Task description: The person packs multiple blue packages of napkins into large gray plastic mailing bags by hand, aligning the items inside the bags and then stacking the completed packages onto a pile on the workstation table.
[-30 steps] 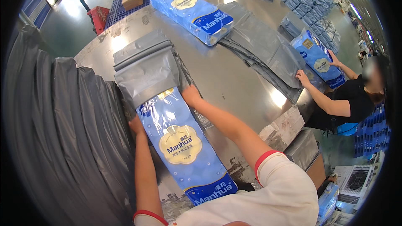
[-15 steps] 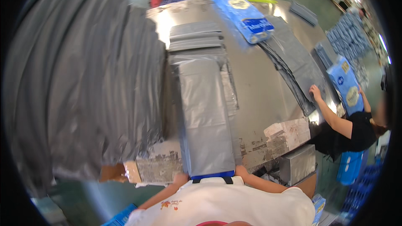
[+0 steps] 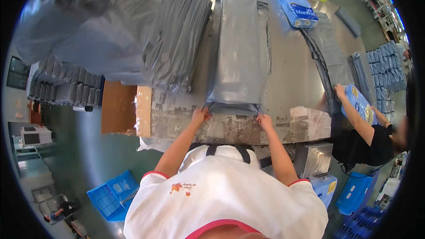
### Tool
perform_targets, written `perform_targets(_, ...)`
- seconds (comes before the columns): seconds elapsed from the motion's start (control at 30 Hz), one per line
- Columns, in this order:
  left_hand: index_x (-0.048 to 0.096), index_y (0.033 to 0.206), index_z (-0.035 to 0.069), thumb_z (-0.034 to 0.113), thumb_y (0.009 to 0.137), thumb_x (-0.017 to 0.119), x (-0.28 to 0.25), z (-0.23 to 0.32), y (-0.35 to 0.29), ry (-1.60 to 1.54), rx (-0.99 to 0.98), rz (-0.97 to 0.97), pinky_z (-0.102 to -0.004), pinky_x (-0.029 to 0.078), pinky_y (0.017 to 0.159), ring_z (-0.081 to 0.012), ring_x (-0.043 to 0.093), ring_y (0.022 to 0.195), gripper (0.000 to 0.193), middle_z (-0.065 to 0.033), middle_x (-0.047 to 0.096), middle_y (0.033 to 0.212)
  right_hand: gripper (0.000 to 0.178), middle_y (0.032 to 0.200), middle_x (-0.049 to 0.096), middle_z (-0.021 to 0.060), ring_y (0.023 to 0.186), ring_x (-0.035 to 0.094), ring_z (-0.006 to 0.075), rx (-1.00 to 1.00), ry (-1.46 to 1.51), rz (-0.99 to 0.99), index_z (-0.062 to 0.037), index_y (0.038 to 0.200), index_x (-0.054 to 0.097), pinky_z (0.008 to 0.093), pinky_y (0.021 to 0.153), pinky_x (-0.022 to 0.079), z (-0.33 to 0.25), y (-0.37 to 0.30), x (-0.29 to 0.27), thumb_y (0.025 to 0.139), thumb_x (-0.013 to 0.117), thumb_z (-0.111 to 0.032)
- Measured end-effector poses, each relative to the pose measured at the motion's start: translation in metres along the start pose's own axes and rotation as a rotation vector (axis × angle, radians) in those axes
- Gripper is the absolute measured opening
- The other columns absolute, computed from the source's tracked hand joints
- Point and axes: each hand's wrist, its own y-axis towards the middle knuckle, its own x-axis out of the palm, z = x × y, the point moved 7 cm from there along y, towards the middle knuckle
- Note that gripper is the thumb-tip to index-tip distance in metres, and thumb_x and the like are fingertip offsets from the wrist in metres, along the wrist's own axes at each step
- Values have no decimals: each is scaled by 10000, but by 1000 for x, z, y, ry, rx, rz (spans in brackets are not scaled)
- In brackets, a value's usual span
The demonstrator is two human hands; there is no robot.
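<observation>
A long grey plastic bag [image 3: 237,53] lies lengthwise in front of me, smooth on top and apparently filled, though its contents are hidden. Its near edge is loose and darker. At the left corner of that edge, my left hand [image 3: 201,115] has its fingers closed on the plastic. My right hand [image 3: 264,121] pinches the right corner the same way. More grey bags show under and beside this one, on the metal table [image 3: 287,75].
A large pile of grey bags [image 3: 133,31] rises at the left. Blue packs of paper rolls [image 3: 292,2] lie at the back right. A co-worker's hand [image 3: 340,91] is at the right beside another blue pack [image 3: 359,104]. A blue crate [image 3: 114,194] stands on the floor.
My hands have moved away from my body, and my arms now reach forward. The blue end of the package no longer shows; the grey bag's loose edge is between my hands. The view has shifted.
</observation>
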Motion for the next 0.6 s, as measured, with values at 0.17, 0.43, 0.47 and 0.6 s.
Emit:
perform_targets(0.17,582,688,-34,66,703,560,-1,-12,-6,-236,56,-25,-288,476,501,-206,589,555,104,-140,608,679,365,519,532,63,414,447,135,-68,-33,-92,-7,639,566,285,410,330,-4,-5,16,831,434,-288)
perform_targets(0.43,593,921,53,57,711,538,13,79,-120,355,796,89,-296,460,605,-244,577,672,217,-98,594,702,294,548,552,56,483,522,130,-393,-503,-463,-21,696,588,255,457,403,-46,-97,128,848,417,-207)
perform_targets(0.47,594,912,71,77,722,535,18,104,-146,391,882,40,-300,452,614,-245,569,686,199,-92,587,702,286,553,554,58,504,528,125,-473,-547,-534,-18,707,589,250,475,407,-72,-111,150,844,425,-208)
perform_targets(0.6,602,875,84,118,716,533,8,66,-140,599,465,-476,-341,439,637,-253,557,708,177,-85,590,746,260,577,558,53,551,531,106,-426,-517,-709,-13,744,592,237,517,415,-144,-142,181,832,459,-219)
